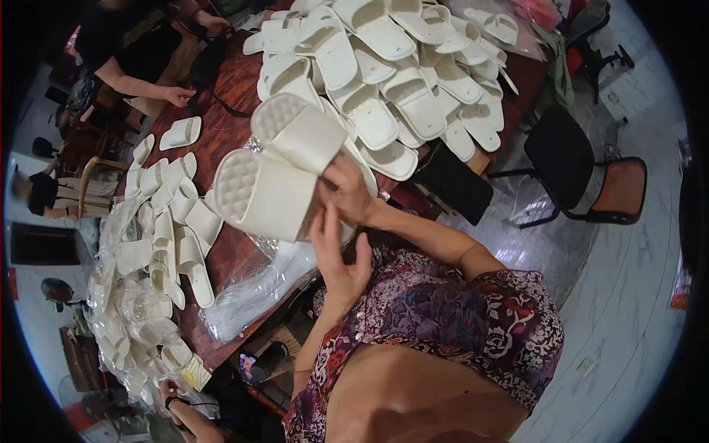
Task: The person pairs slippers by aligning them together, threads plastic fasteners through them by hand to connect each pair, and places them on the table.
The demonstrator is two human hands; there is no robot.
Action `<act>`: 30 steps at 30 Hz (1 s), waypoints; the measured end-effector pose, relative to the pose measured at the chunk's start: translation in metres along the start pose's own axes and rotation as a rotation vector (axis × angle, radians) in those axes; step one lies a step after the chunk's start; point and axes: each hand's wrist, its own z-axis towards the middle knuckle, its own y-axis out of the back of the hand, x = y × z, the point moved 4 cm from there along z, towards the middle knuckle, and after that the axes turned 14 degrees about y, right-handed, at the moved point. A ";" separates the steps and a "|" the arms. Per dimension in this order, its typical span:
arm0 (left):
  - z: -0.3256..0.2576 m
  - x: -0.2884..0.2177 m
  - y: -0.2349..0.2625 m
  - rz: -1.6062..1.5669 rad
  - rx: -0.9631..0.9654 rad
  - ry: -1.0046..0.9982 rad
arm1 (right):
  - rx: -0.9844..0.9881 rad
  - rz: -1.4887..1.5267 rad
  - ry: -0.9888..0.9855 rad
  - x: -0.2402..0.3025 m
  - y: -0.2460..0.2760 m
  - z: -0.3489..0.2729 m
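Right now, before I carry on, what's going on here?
The person's right hand holds a pair of white slippers above a reddish table; the left hand, thumb spread, is close beside them. A big heap of white slippers lies beyond, with more slippers on the left, some among clear plastic.

You cannot see how your right hand grips the held slippers, as its fingertips are hidden among them. The far slipper pile runs off the upper edge, as does the head of the far-left person; marks on some insoles are too small for you to read.
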 end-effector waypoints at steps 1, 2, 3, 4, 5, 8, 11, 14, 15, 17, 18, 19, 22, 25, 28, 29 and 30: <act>-0.001 -0.002 -0.001 0.003 -0.002 -0.028 | -0.045 -0.013 0.016 0.001 0.008 0.006; -0.003 -0.002 0.000 0.008 -0.023 -0.029 | -0.055 -0.021 -0.004 0.000 0.013 0.009; -0.005 -0.001 0.000 0.010 -0.011 -0.026 | -0.064 -0.027 -0.022 -0.001 0.017 0.012; -0.008 0.002 0.000 0.010 0.006 -0.021 | -0.079 -0.039 -0.022 -0.003 0.019 0.011; -0.011 0.005 0.001 0.014 -0.017 -0.020 | -0.083 -0.046 -0.006 -0.004 0.021 0.012; -0.013 0.013 0.013 -0.065 -0.076 0.018 | -0.056 -0.008 -0.013 -0.005 0.014 0.012; -0.022 0.028 0.029 -0.103 -0.155 0.079 | -0.006 0.026 -0.063 -0.002 0.004 0.011; -0.026 0.038 0.042 -0.111 -0.298 0.070 | 0.044 0.041 -0.106 -0.002 -0.007 0.001; -0.028 0.042 0.047 -0.144 -0.315 0.085 | 0.037 0.063 -0.102 -0.001 -0.012 0.001; -0.032 0.048 0.058 -0.126 -0.393 0.088 | 0.075 0.067 -0.083 0.004 -0.018 0.003; -0.036 0.056 0.061 -0.154 -0.411 0.133 | 0.104 0.065 -0.067 0.005 -0.021 0.004; -0.038 0.063 0.063 -0.186 -0.422 0.176 | 0.128 0.057 -0.052 0.005 -0.022 0.006; -0.036 0.081 0.070 -0.177 -0.486 0.228 | 0.176 0.021 -0.035 0.004 -0.028 0.008; -0.036 0.096 0.073 -0.176 -0.499 0.323 | 0.215 -0.100 0.013 0.004 -0.030 0.010; -0.036 0.112 0.070 -0.163 -0.471 0.377 | 0.263 -0.175 -0.004 -0.008 -0.026 0.011; -0.036 0.118 0.068 -0.163 -0.456 0.413 | 0.270 -0.198 0.000 -0.011 -0.024 0.010; -0.038 0.122 0.067 -0.167 -0.456 0.413 | 0.278 -0.223 0.005 -0.013 -0.022 0.010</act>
